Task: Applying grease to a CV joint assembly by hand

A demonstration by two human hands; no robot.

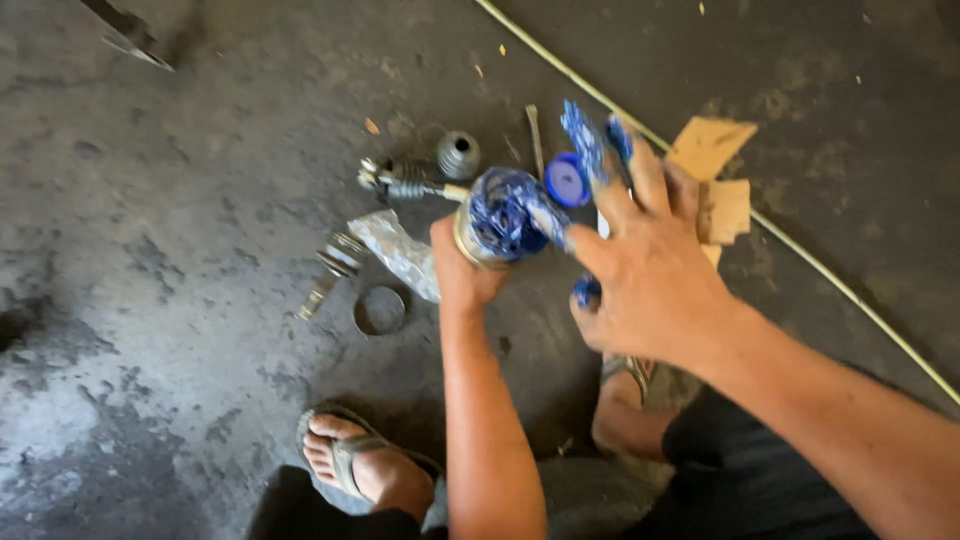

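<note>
My left hand grips a metal joint housing on a shaft, its open end packed with blue grease. My right hand hovers at that open end with fingers spread and smeared in the same blue grease, the index finger touching the grease in the housing. A small blue round tub of grease shows just behind the fingers. Whether the right hand holds anything is hidden from me.
On the dark concrete floor lie a rubber boot, a metal ring, a clamp band, a crumpled plastic bag, cardboard pieces and a pale cord. My sandalled foot is below.
</note>
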